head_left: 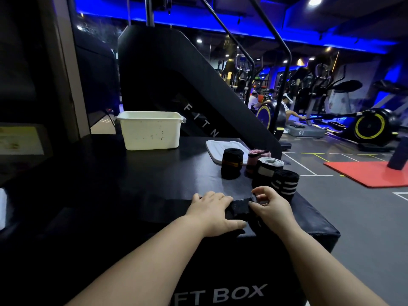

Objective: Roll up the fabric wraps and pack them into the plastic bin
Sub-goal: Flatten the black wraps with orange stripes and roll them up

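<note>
Head view, looking down at our two bare hands on a padded black box (132,184). Our left hand (212,209) lies flat, fingers straight and together, pressing on a black wrap (239,206) laid near the box's front right corner. Our right hand (272,207) meets the same wrap from the other side, fingers curled, pinching its end between thumb and fingertips. We judge this to be the rolling step, with the roll barely begun. The next move calls for turning the pinched end tightly over itself while the flat hand holds the strip down. Just beyond the right hand stand four rolled wraps: a striped black roll (284,184), a white-banded roll (266,171), a pink roll (254,161) and an orange-banded black roll (232,163). Behind them lies a white lid (217,150). Farther back and left, well apart from the hands, stands the open white plastic bin (151,130); we cannot see inside it.
</note>
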